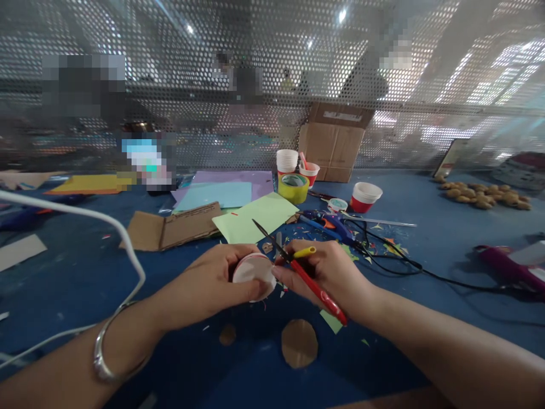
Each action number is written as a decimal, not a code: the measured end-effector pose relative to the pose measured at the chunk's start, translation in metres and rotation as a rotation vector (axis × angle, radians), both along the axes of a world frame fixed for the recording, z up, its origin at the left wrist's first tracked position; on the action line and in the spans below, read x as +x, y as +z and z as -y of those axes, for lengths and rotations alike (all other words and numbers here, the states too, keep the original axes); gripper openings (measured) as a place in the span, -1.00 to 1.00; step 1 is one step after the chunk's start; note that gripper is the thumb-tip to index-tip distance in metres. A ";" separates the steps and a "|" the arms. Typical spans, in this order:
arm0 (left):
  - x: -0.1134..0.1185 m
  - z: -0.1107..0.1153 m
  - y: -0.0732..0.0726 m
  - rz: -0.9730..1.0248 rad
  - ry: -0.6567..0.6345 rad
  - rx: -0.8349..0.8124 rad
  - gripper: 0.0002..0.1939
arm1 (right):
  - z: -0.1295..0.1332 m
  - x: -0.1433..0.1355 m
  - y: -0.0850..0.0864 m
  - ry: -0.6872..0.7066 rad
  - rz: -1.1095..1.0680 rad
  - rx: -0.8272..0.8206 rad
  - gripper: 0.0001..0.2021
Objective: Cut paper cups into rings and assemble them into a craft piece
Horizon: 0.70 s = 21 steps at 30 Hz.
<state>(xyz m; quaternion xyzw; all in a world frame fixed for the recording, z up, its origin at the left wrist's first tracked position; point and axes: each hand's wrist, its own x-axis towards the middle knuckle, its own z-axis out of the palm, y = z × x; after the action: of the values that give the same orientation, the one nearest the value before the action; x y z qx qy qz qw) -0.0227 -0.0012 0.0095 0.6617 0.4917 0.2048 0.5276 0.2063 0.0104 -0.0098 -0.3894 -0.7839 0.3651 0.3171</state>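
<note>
My left hand (217, 278) is closed around a short round paper cup piece (254, 274), its white disc side towards me and a thin red line along its edge. My right hand (336, 272) holds scissors (317, 287) with a red handle, their dark blades pointing away to the upper left. A yellow part shows between its fingers. The right thumb and fingertips meet the cup piece's right edge. Below the hands lie a large brown cardboard disc (299, 343) and a smaller cardboard disc (227, 334).
Green paper (259, 217), folded cardboard (187, 228) and yellow tape (293, 188) lie beyond the hands. Red-and-white cups (365, 197) stand behind a blue glue gun (336, 226) with a black cord. A white cable (123, 233) loops at left. A perforated metal screen (191, 113) closes the back.
</note>
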 end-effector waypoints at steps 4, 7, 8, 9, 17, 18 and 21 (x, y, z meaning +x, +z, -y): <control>0.002 -0.001 0.004 -0.035 -0.008 -0.007 -0.85 | 0.003 -0.002 -0.004 0.003 0.001 0.057 -0.75; 0.003 -0.002 0.004 -0.004 0.009 0.012 -0.85 | 0.003 -0.003 -0.008 -0.023 -0.034 0.035 -0.74; 0.003 -0.002 0.003 0.021 0.039 0.030 -0.84 | 0.003 -0.003 -0.009 -0.036 -0.045 0.031 -0.73; 0.003 -0.002 0.001 0.048 0.080 0.054 -0.82 | 0.003 -0.004 -0.010 -0.049 -0.053 0.033 -0.72; -0.001 -0.005 -0.008 0.093 0.259 0.089 -0.67 | -0.001 -0.002 -0.008 -0.037 -0.080 0.049 -0.69; -0.002 -0.005 -0.008 0.096 0.263 0.091 -0.69 | -0.001 -0.002 -0.007 -0.028 -0.074 0.046 -0.68; -0.002 -0.006 -0.007 0.124 0.285 0.129 -0.72 | -0.001 -0.001 -0.004 -0.007 -0.038 0.020 -0.63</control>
<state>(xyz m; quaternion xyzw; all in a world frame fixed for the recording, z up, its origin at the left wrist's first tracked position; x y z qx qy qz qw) -0.0246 0.0045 0.0020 0.6038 0.5331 0.3490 0.4790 0.2054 0.0115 -0.0133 -0.3821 -0.7800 0.3632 0.3371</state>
